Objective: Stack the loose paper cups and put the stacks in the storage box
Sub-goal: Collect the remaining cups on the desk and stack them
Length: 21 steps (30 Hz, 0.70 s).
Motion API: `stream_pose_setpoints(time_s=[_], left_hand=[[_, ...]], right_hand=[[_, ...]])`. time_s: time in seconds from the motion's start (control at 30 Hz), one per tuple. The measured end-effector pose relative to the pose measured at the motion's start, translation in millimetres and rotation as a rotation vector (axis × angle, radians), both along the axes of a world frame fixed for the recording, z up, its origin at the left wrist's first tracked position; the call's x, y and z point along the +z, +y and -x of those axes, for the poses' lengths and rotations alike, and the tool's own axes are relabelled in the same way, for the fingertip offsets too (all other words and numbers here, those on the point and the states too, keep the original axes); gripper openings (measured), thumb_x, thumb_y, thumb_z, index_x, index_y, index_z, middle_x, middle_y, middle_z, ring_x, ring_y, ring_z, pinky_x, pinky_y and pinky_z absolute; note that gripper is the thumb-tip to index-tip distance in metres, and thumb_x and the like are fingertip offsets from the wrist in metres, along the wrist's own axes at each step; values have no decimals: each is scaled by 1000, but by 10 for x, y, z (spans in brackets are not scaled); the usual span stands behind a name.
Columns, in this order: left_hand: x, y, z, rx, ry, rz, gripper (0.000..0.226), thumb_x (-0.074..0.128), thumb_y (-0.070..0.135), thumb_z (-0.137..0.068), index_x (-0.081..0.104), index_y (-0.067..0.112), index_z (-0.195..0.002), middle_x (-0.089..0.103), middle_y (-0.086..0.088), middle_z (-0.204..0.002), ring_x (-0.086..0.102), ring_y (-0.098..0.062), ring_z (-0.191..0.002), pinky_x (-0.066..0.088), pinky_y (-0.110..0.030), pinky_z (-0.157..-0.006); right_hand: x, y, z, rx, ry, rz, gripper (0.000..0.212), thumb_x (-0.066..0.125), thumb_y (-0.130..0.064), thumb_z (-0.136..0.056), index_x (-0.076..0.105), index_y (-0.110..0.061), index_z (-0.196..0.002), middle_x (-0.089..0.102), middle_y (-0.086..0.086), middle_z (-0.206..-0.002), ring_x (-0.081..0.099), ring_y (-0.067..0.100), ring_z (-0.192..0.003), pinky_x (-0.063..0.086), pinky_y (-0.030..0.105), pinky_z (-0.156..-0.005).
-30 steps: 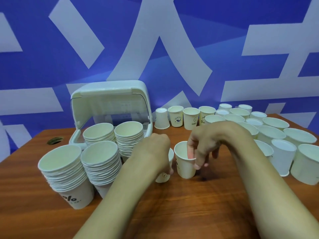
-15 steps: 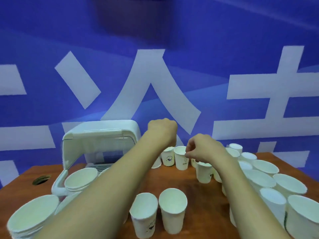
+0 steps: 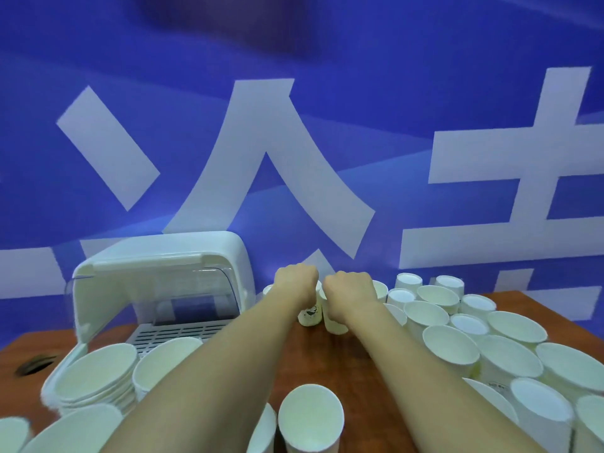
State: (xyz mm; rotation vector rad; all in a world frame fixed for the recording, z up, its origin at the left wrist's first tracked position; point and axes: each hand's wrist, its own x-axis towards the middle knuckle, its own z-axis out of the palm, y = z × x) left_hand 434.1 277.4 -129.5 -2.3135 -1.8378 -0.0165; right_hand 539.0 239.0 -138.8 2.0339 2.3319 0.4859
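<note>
Here we have both arms stretched out to the far row. Our left hand (image 3: 295, 282) curls closed over the top of the printed cup (image 3: 309, 317), which tilts beneath it. Our right hand (image 3: 349, 297) closes likewise over the plain cup (image 3: 335, 323) just beside it. The fingertips hide behind the knuckles, so we judge both grips from the curled fists and the cups emerging under them.

The step in hand, we think, is nesting one cup into the other. To do it well we should hold each lightly near the rim so the paper wall keeps round. We then bring both cups mouth-up and in line, drop one straight in, and mind the loose cups (image 3: 451, 346) crowded to the right.

The storage box (image 3: 157, 266) stands open at the left, lid raised, with stacks (image 3: 94, 371) at its front. Whether they sit inside its base we cannot tell.

As for writing, the printed cup bears a dark mark too blurred to read. The blue backdrop (image 3: 327, 93) carries large white strokes cut off by the frame, which we cannot read as a word
</note>
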Motion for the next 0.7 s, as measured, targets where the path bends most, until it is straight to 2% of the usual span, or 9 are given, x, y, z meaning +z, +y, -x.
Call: stream_pose_setpoints(time_s=[0.07, 0.13, 0.2, 0.27, 0.37, 0.53, 0.7], left_hand=[[-93, 41, -45, -10, 11, 11, 23, 59, 11, -79, 39, 18, -69, 47, 3, -70, 47, -17, -61, 32, -28, -52], [-159, 64, -69, -17, 15, 15, 18, 59, 13, -79, 43, 18, -73, 51, 2, -75, 52, -21, -70, 36, -30, -59], [-200, 82, -69, -21, 0, 4, 14, 59, 11, -79, 46, 18, -78, 52, 2, -79, 53, -23, -75, 37, -31, -63], [-195, 93, -53, -20, 1, -10, 20, 57, 8, -80, 43, 17, -71, 47, 2, -74, 50, -23, -74, 36, -31, -63], [-83, 37, -18, -31, 6, -26, 26, 55, 5, -81, 37, 16, -66, 43, 0, -69, 44, -21, -63, 30, -29, -53], [232, -215, 20, -110, 93, -145, 25, 55, 12, -84, 38, 17, -66, 45, 1, -64, 37, -15, -52, 28, -28, -50], [573, -644, 148, -172, 160, -230, 25, 57, 13, -81, 37, 18, -65, 45, 1, -63, 38, -16, -51, 25, -28, -48]], right_hand=[[-26, 28, 16, -11, -11, -7, 20, 63, -14, -89, 58, -21, -106, 63, -2, -100, 64, 23, -97, 35, 32, -71], [-49, 52, 3, -10, -25, -12, 24, 64, -15, -89, 59, -20, -112, 64, 0, -108, 65, 22, -102, 36, 32, -72], [-59, 60, -21, -9, -22, -5, 24, 64, -15, -89, 59, -19, -112, 62, 0, -102, 65, 22, -100, 37, 32, -72], [-45, 64, -51, -13, 2, 9, 19, 62, -14, -90, 58, -18, -108, 57, 0, -92, 64, 23, -95, 37, 33, -71], [-24, 79, -89, -12, 98, 5, 8, 58, -18, -91, 55, -17, -98, 50, -1, -78, 56, 23, -79, 38, 34, -68], [106, -82, -93, 0, 269, -46, 9, 62, -28, -86, 61, -21, -91, 56, -1, -80, 60, 24, -77, 40, 32, -65], [292, -453, -114, 7, 303, -112, 11, 60, -31, -85, 66, -23, -89, 63, -1, -83, 63, 26, -81, 42, 32, -66]])
